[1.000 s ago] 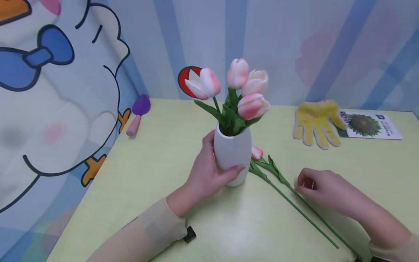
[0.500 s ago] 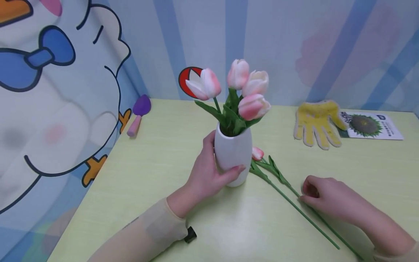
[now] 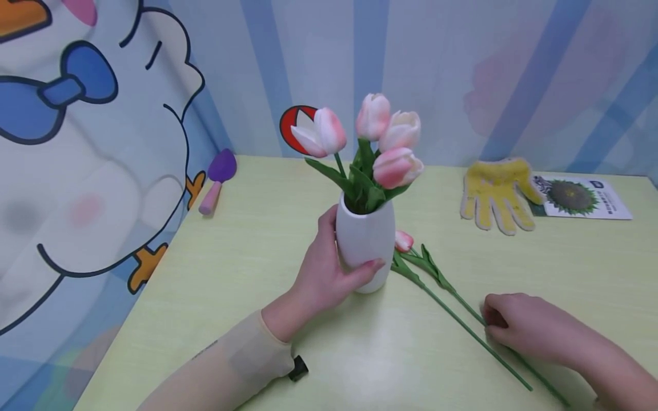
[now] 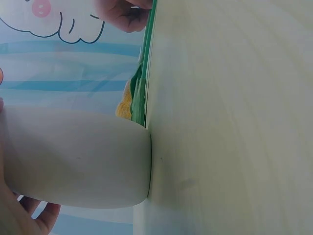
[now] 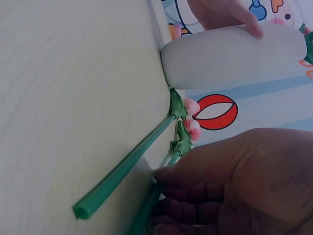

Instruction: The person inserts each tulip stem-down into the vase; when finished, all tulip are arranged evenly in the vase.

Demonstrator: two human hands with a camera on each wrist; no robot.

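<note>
My left hand grips a white vase standing on the table, fingers behind it and thumb across its front. Several pink-and-white tulips rise from the vase. Two more tulips lie to its right, stems slanting toward the front right. At the farther stem is my right hand, fingers curled. The right wrist view shows this hand pinching the green stem between thumb and fingers; the nearer stem lies untouched beside it. In the left wrist view the vase rests upright on its base.
A purple trowel with a pink handle lies at the table's back left. At the back right, a yellow glove overlaps a card picturing a sunflower. Printed walls border the table's back and left.
My right hand has moved down along the farther stem, toward its lower right end. Both lying tulips, the vase and my left hand have stayed in place.
</note>
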